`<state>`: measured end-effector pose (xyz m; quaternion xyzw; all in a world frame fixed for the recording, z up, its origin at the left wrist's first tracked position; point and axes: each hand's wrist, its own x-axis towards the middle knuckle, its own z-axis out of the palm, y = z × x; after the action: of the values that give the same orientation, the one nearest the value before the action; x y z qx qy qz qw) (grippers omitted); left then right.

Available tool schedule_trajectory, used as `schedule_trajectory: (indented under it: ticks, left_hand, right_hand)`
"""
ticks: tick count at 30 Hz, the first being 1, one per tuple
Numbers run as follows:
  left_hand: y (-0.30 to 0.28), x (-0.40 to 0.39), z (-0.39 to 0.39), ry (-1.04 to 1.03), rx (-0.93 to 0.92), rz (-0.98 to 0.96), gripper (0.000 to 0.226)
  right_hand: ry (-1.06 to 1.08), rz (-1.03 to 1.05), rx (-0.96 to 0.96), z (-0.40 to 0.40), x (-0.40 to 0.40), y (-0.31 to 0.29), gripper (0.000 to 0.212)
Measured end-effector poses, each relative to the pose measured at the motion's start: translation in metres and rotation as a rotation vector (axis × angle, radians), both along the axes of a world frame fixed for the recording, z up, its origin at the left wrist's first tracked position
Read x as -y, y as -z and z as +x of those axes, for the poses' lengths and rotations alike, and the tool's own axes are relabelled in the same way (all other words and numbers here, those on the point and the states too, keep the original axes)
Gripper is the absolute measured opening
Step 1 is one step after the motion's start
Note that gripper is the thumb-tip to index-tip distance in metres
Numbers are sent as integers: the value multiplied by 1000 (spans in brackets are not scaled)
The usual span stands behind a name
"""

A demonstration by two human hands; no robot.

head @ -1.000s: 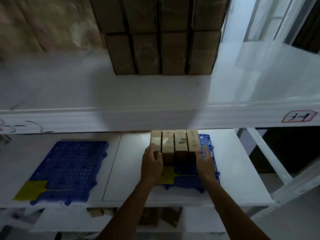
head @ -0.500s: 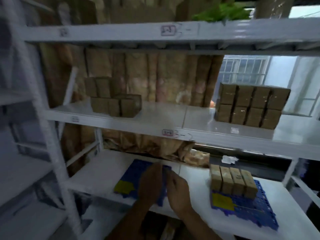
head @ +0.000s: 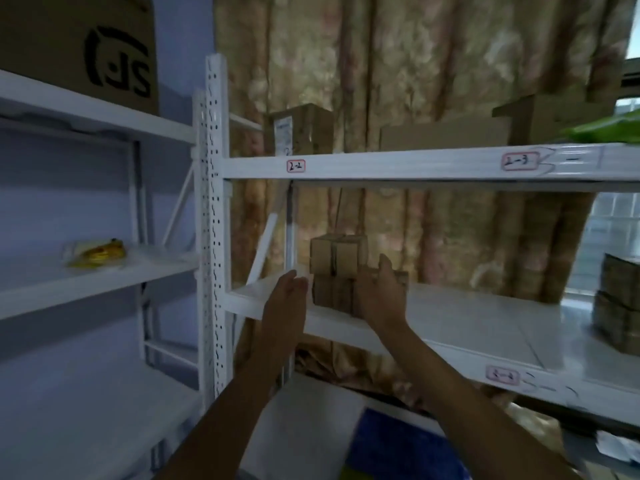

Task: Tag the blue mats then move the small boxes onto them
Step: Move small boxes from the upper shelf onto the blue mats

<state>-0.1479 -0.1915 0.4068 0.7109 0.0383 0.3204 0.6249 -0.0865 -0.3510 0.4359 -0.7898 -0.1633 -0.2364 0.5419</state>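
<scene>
Box-moving step: left hand point(head: 285, 299) and right hand point(head: 379, 292), fingers straight and holding nothing, flank the small boxes point(head: 341, 275) on the middle shelf point(head: 450, 317). Next: squeeze, lift, lower to blue mat point(head: 398, 445).

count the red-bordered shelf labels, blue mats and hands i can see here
shelf labels: 3, one marked 2-2, one marked 2-3, one on the lower rail, too blurred to read
blue mats: 1, bottom shelf
hands: 2, left hand, right hand
total: 6
</scene>
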Motion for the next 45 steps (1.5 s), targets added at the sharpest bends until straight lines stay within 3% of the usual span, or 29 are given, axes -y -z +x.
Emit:
schedule_trajectory:
  ticks: [2,5,9,12,17,22,28,34,37,45]
  left_hand:
    - [-13,-15,42,17,0,45,55]
    - [-21,-29,97,-24,84,104,66]
    - [-26,-39,154,5,40,275,70]
    - [-22,-42,173,2,77,336,62]
    - [-30,-28,136,2,195,314,47]
    - [-27,13,46,16,280,311,54]
    - [38,106,-59,117,341,270,57]
    - [141,229,-121,394,169,347,71]
    - [195,286,-138,549,75,333,69]
    - [291,446,-128,688,-122,367,60]
  right_hand:
    - [37,-80,99,30,-11,-7,59]
    - [114,-232,321,84,-22,-10,67]
    - [150,-356,322,124,-38,-15,51]
    - [121,-320,348,130,-38,-20,39]
    - [64,-213,378,96,-21,-28,43]
    - [73,-149,369,7,24,-18,52]
    - [274,-163,357,-134,114,47,54]
    - [399,-160,152,-224,232,159,65]
    - [448,-156,29,-253,290,213,65]
    - [455,0,-227,-260,443,307,67]
